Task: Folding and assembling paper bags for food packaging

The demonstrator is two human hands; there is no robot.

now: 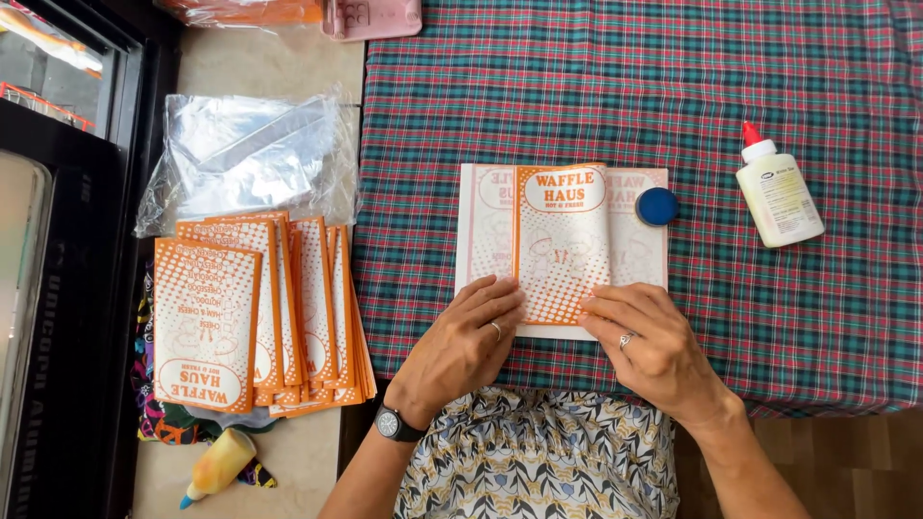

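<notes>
Orange-and-white paper bag (562,245) is lying flat on the plaid-covered bench (769,96), folded over a wider printed sheet. Left hand (466,341) is pressing its lower left edge, fingers (500,298) stretched flat and close together, gripping nothing. Right hand (649,341) is pressing the lower right edge the same way. Blue round cap (658,206) is sitting just beside the bag's upper right corner, glue bottle (777,192) lying well apart, stack of finished bags (255,312) resting at far left
</notes>
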